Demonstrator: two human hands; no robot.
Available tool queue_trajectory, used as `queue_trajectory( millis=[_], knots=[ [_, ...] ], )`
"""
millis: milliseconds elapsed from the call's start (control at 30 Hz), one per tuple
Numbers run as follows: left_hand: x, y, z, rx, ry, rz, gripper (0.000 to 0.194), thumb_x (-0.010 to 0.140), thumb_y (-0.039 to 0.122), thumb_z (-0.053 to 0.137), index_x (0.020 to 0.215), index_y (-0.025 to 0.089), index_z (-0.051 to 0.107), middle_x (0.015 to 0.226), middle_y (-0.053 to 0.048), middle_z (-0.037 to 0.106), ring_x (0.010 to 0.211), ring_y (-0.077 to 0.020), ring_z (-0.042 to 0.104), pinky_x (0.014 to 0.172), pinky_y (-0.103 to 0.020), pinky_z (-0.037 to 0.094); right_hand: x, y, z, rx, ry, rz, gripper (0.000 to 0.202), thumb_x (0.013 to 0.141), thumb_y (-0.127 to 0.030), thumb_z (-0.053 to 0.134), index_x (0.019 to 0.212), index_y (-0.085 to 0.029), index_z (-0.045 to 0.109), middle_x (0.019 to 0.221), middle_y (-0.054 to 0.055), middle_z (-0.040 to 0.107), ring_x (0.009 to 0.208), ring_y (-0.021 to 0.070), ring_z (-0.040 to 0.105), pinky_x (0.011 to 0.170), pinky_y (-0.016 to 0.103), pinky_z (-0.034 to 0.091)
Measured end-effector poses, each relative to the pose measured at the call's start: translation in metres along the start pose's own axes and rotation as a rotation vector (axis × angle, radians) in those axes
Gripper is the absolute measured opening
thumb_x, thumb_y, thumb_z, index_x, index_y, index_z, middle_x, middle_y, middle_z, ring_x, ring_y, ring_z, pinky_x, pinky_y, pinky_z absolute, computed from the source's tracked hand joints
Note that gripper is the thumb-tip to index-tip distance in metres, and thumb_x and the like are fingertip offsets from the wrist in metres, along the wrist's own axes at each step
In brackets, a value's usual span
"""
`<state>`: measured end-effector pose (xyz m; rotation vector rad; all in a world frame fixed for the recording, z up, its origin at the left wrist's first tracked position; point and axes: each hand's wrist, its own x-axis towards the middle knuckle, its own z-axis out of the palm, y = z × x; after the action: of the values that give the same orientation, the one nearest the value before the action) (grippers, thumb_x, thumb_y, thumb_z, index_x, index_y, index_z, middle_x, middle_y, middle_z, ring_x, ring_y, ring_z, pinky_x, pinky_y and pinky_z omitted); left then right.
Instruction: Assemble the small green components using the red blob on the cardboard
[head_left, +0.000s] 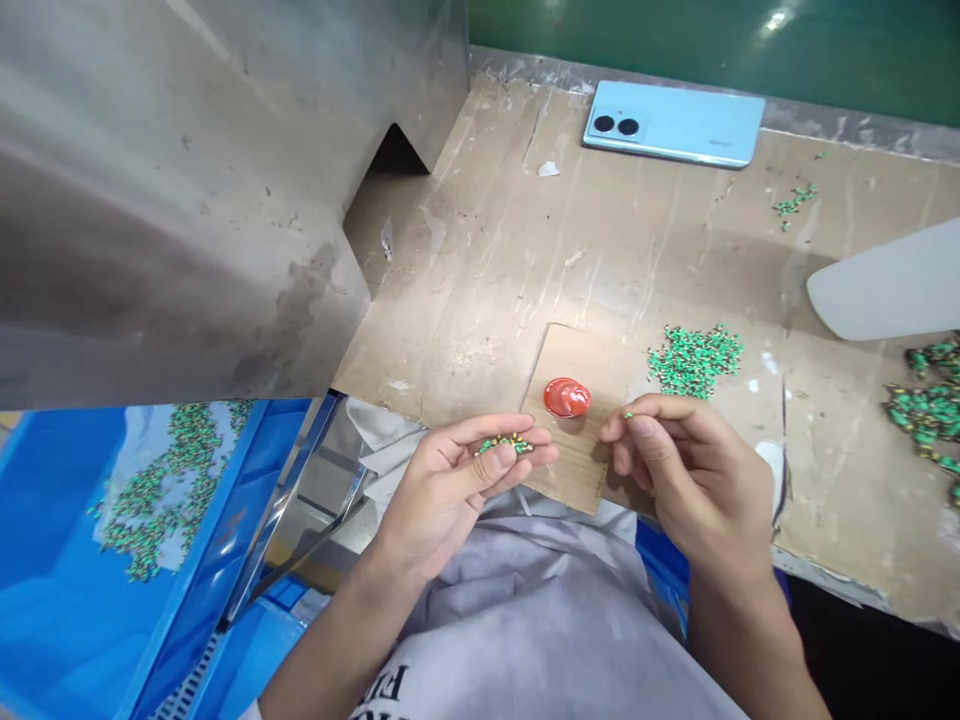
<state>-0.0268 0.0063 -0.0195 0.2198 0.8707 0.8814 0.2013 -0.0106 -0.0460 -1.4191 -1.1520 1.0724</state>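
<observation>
Mostly green, tiny gold-ended pieces (pixel 517 442)

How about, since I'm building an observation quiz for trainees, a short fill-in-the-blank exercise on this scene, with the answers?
1. The left hand holds several pieces, while the right hand pinches a piece coloured ____.
2. The red blob sits on a small sheet of ____.
3. On the phone, the number of large dark lenses is ____.
4. The blue bin is on the person's ____ side.

Missing words: green; cardboard; two; left.
</observation>
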Motion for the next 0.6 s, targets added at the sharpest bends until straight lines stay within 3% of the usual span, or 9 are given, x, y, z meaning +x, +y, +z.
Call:
queue_trajectory(
  millis=[100, 200, 300, 467, 600],
  knots=[
    [0.001, 0.000, -0.002, 0.020, -0.029, -0.010, 0.017, 0.088, 0.025, 0.104, 0.103, 0.022, 0.096, 0.106, -0.007, 0.094, 0.101, -0.0166, 0.091, 0.087, -0.010, 0.066, 0.002, -0.004, 0.002, 0.042, -0.020, 0.054, 0.023, 0.112, -0.046, 0.076, 0.103, -0.025, 0.075, 0.083, -0.001, 0.078, 0.049, 0.0076, 0.056, 0.042, 0.018, 0.048],
    [0.003, -0.002, -0.002, 0.036, -0.058, -0.002, 0.021, 0.089, 0.033, 0.103, 0.105, 0.021, 0.096, 0.094, -0.006, 0.092, 0.083, -0.0130, 0.088, 0.075, -0.011, 0.065, 0.004, -0.010, 0.006, 0.077, -0.004, 0.097, 0.025, 0.107, -0.047, 0.082, 0.099, -0.024, 0.076, 0.075, -0.002, 0.077, 0.041, 0.0062, 0.050, 0.035, 0.017, 0.040],
    [0.004, -0.003, -0.001, 0.053, -0.067, -0.005, 0.028, 0.090, 0.041, 0.102, 0.105, 0.019, 0.095, 0.083, -0.004, 0.085, 0.065, -0.0073, 0.077, 0.062, -0.011, 0.057, 0.006, -0.015, 0.009, 0.091, 0.040, 0.136, 0.027, 0.100, -0.045, 0.089, 0.092, -0.022, 0.078, 0.071, -0.001, 0.079, 0.036, 0.0053, 0.048, 0.032, 0.017, 0.038],
    [0.004, -0.004, -0.001, 0.093, -0.038, -0.004, 0.039, 0.088, 0.052, 0.102, 0.086, 0.015, 0.089, 0.067, -0.001, 0.071, 0.055, -0.0040, 0.059, 0.056, -0.012, 0.045, 0.010, -0.018, 0.013, 0.101, 0.085, 0.157, 0.028, 0.095, -0.043, 0.093, 0.087, -0.021, 0.078, 0.069, 0.001, 0.080, 0.033, 0.0058, 0.048, 0.031, 0.018, 0.039],
    [0.004, -0.004, -0.003, 0.153, -0.033, -0.003, 0.045, 0.089, 0.055, 0.100, 0.084, 0.014, 0.083, 0.063, 0.002, 0.063, 0.048, -0.0020, 0.045, 0.050, -0.013, 0.032, 0.014, -0.016, 0.014, 0.044, 0.102, 0.115, 0.024, 0.094, -0.039, 0.092, 0.087, -0.021, 0.078, 0.070, 0.001, 0.081, 0.034, 0.0066, 0.052, 0.031, 0.017, 0.041]
  ],
)
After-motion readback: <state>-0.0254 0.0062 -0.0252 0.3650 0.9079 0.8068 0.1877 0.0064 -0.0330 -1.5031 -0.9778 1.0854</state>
